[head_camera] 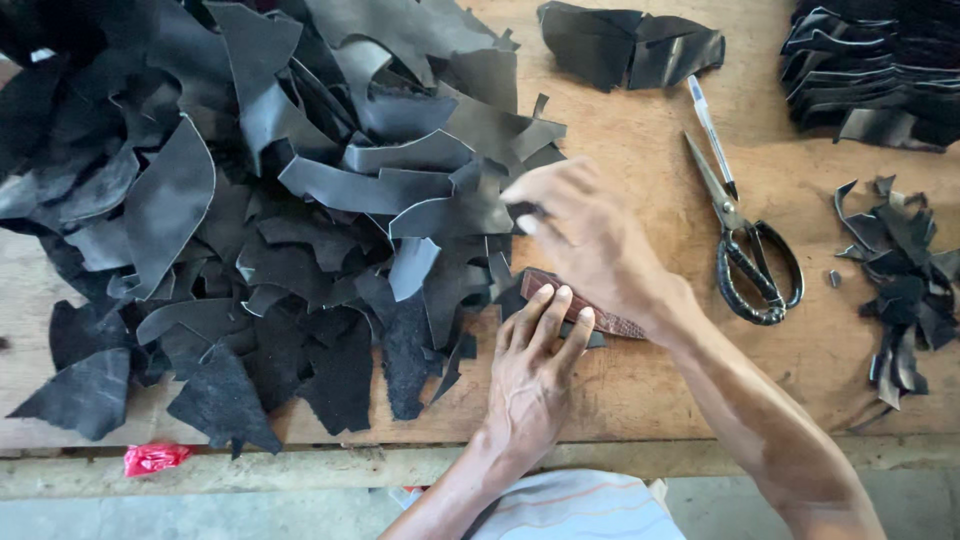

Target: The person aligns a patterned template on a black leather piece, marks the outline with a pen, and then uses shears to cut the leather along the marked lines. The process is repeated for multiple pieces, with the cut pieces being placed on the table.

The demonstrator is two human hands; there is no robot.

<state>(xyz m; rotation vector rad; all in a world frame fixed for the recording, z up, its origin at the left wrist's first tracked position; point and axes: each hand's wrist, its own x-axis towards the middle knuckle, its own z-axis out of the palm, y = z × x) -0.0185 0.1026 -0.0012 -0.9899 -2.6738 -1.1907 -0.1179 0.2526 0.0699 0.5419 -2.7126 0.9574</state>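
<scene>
A big heap of black leather scraps [250, 200] covers the left half of the wooden table [640, 150]. My right hand [585, 235] reaches into the heap's right edge, its fingers pinching a black leather scrap [460, 212]. My left hand [535, 375] lies flat, fingers spread, pressing on a brown stiff template [575, 303] that sits on a dark piece at the table's near side. The template is partly hidden under both hands.
Large black-handled scissors [745, 245] and a pen [710, 125] lie right of my hands. Cut black pieces are stacked at the far right [870, 70] and far middle [625, 45]. Small offcuts [905, 275] lie at the right edge. A red scrap [155, 458] sits by the table's front edge.
</scene>
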